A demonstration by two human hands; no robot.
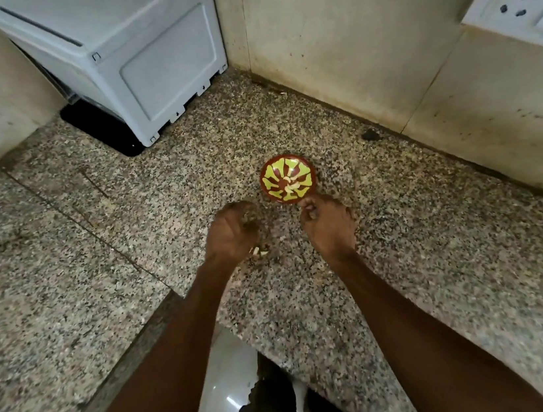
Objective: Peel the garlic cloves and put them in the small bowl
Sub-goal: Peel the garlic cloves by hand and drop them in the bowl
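Note:
A small red-brown bowl [288,177] with a yellow-green pattern stands on the speckled granite counter [94,236]. A few pale peeled garlic cloves [289,184] lie in its middle. My right hand [327,224] hovers just in front of the bowl's near rim, fingers curled, fingertips close together; whatever it holds is hidden. My left hand [232,233] is to the left of the bowl with fingers curled downward. Under its heel lie pale garlic pieces [259,251] on the counter. What the left fingers hold cannot be seen.
A white plastic appliance [126,59] stands in the back corner on a black mat. Beige walls close the counter at the back and right, with a white socket plate [519,3] on the right wall. The counter edge runs near my body.

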